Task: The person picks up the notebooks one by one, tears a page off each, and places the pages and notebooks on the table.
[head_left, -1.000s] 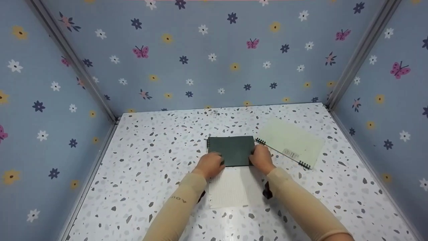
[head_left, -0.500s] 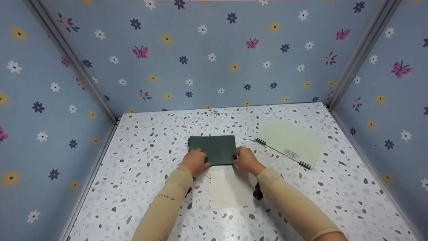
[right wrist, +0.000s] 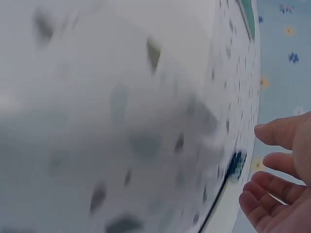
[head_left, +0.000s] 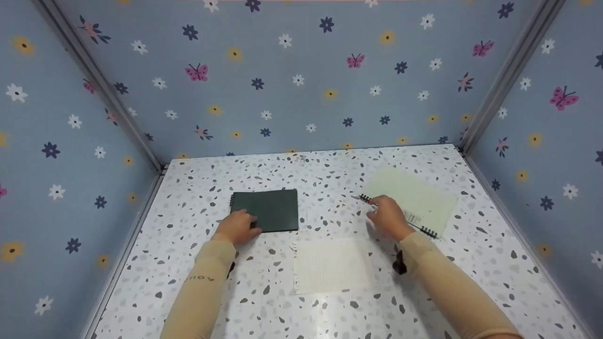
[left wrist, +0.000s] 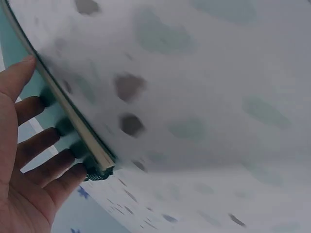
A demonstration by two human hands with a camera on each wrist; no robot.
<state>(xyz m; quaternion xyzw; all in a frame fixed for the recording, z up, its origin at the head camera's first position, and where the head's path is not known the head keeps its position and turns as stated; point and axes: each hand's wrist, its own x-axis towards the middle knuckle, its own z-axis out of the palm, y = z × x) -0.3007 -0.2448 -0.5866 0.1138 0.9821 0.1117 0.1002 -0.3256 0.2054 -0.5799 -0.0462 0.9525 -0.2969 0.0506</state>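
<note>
I see the dark notebook (head_left: 275, 207) flat beneath the left hand (head_left: 236, 228), fingers extended on its cover, thumb at the near edge. Right hand (head_left: 388, 217) relaxed, fingers loosely bent, over the pale notebook's (head_left: 414, 188) coil; can't tell if touching. Paper sheet (head_left: 332, 266) between the hands, nearside, on the bench (head_left: 325, 315).

Blue back wall (head_left: 311, 56) printed with white, yellow and navy flowers plus pink butterflies; left wall (head_left: 30, 179) and right wall (head_left: 541, 165) match; grey left post (head_left: 104, 84) and right post (head_left: 512, 70) meet the worktop's back corners; worktop (head_left: 179, 207) white, grey-speckled; pale glare (head_left: 322, 313) toward its near side.
</note>
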